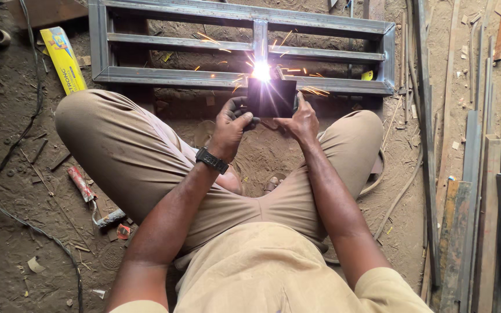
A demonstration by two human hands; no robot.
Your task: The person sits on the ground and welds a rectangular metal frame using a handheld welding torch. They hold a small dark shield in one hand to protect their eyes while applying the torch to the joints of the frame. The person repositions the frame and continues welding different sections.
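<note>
Both hands, left hand (230, 124) and right hand (302, 120), clasp a dark rectangular welding shield (271, 97); sparks off the grey steel-tube frame (239, 78) could burn bare skin.

Steel frame (227, 76) dull grey metal, matt; dark glass plate (271, 97) glossy; trousers (123, 150) khaki cloth; floor (7, 191) rough dirt.

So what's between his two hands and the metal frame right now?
In the head view, a dark rectangular shield sits between them, held by the left hand and right hand. Just past it, the bright arc sparks on the metal frame.
</note>
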